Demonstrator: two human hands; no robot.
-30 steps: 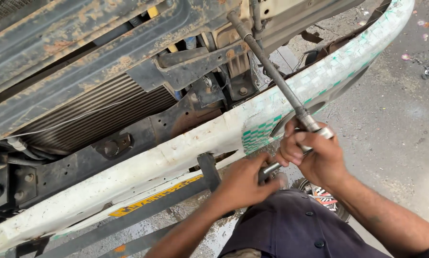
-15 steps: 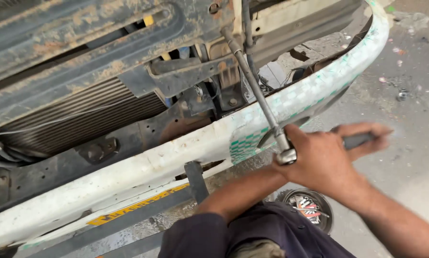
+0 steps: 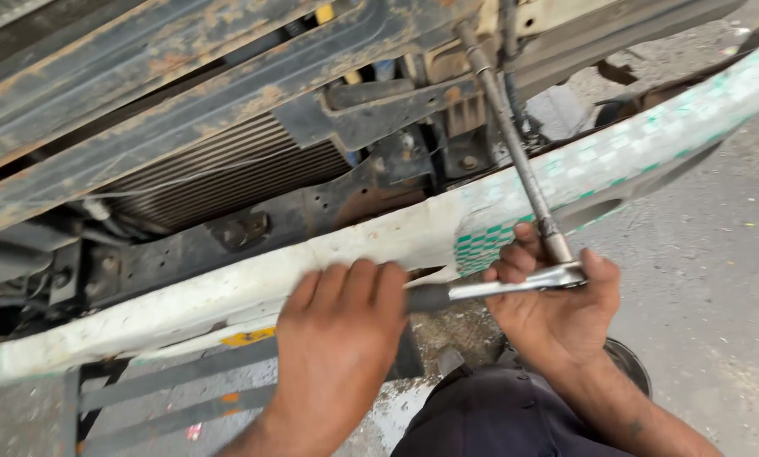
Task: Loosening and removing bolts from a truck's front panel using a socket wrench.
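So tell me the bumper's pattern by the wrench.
Green-and-white checks on the bumper, clearest in the head view.

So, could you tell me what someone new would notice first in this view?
Most striking are the two hands at bottom centre: the left hand wraps the ratchet handle, and the right hand steadies its head. From there a long extension bar slants up into the rusty vehicle frame. Across the middle runs a worn white bumper with green checks.

Radiator (image 3: 219, 173): ribbed, dark, behind the bumper.
Frame beam (image 3: 143, 93): rusty, slanting across the top.
Ground (image 3: 718, 279): grey concrete, at right.
Yellow strip (image 3: 248, 337): under the bumper.
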